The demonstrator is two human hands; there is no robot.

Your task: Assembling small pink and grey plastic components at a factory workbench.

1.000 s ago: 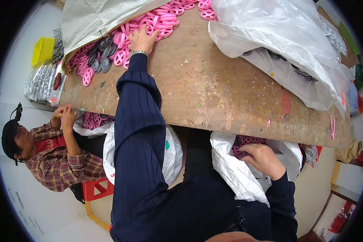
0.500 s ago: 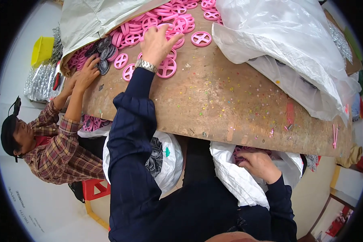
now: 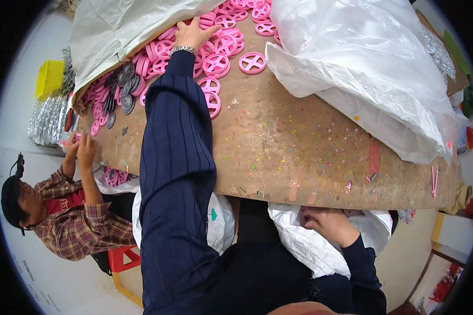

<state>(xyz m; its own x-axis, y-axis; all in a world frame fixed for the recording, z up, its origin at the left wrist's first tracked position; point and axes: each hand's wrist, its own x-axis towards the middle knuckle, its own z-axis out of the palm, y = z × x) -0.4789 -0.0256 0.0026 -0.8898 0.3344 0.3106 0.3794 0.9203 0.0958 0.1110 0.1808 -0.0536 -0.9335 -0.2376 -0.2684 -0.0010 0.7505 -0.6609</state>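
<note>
My left hand (image 3: pixel 192 35) reaches far over the table, fingers spread and touching a heap of pink plastic wheels (image 3: pixel 226 45) with cross-shaped spokes. It grips none of them visibly. Low on the right, my right hand (image 3: pixel 331 226) is at the mouth of a white woven sack (image 3: pixel 305 244) below the table edge. Its fingers curl inward, their tips hidden in the sack, and what they hold cannot be made out. A single pink wheel (image 3: pixel 252 63) lies flat to the right of the heap. Dark grey wheels (image 3: pixel 126 86) are mixed in at the heap's left.
A pale sack (image 3: pixel 136 26) covers the heap's far left; a translucent white bag (image 3: pixel 352 47) lies at far right. Colored specks dot the wooden table (image 3: pixel 278 152). Another white sack (image 3: pixel 222 223) stands below my left arm. At left, a co-worker's hands (image 3: pixel 83 149) are raised together at the table edge.
My left hand has moved farther over the heap and slightly left, its arm more outstretched. The co-worker's hands have drawn back from the grey wheels toward their body. My right hand stays at the sack.
</note>
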